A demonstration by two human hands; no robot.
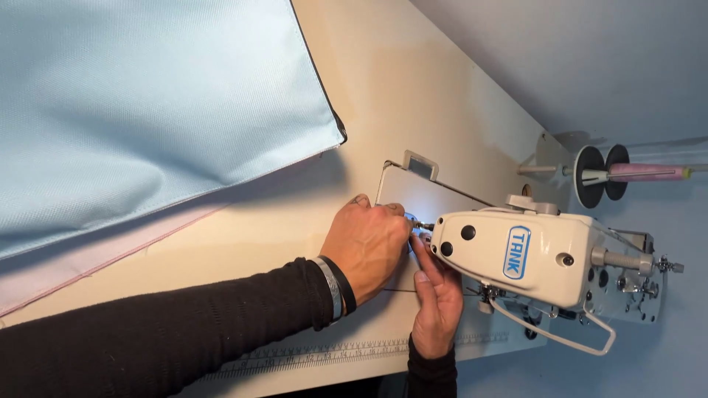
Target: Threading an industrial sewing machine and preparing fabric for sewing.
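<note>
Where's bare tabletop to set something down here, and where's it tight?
Free: the cream table strip between the blue fabric edge and the sewing machine head; also the patch below the fabric, left of the left hand. Crowded: the needle area, where the left hand and right hand meet.

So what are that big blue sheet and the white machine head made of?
The blue sheet looks like woven fabric: matte, fine weave, soft folds, dark bound edge. The machine head seems painted metal or hard plastic: smooth, glossy, rigid; which one is unclear.
</note>
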